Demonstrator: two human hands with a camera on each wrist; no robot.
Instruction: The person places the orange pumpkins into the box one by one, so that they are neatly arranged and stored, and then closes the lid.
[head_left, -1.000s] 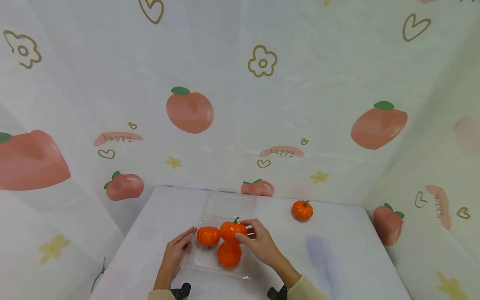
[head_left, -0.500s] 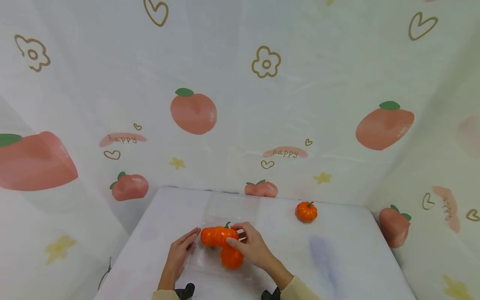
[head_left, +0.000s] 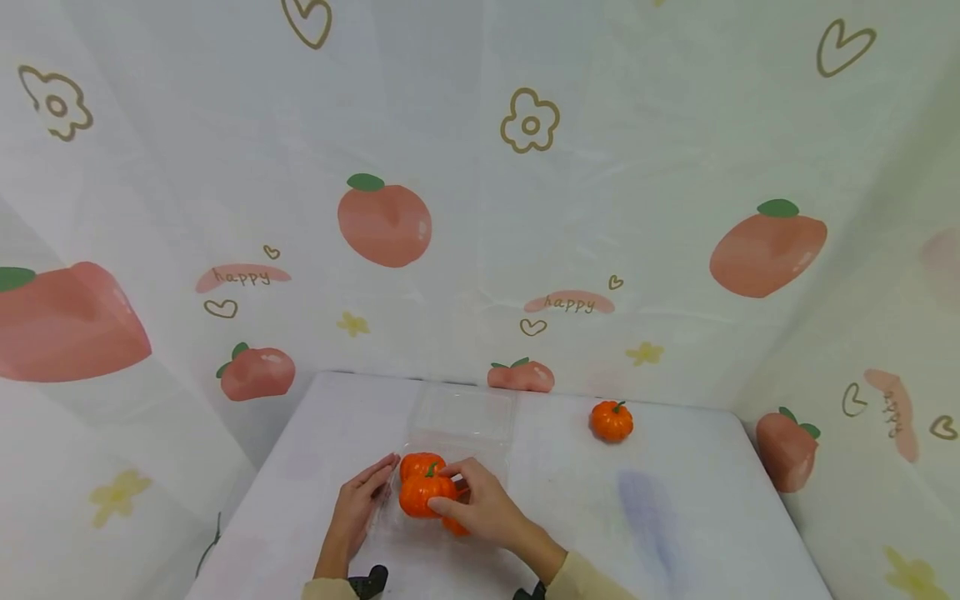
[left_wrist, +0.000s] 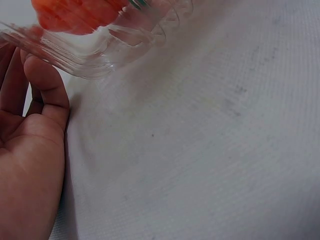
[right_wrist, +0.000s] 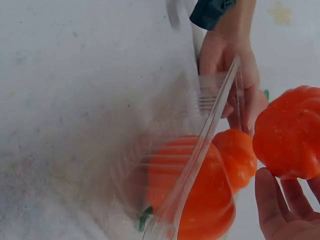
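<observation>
Just shifted glossy ribbed orange pumpkin [head_left: 424, 498] toward near-left corner of clear hinged plastic tray [head_left: 393, 525], pinched above it in right hand [head_left: 483, 508]; touching left edge with relaxed left hand [head_left: 357, 508]. Seemingly not placed yet.

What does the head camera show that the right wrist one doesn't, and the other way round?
Only the head view shows the far pumpkin, apart from the rest, and the printed hearts.

Only the right wrist view shows a green stem on the nearer boxed pumpkin.

Both show the right hand holding a third pumpkin, the left hand at the side of the clear box, and another boxed pumpkin too.
</observation>
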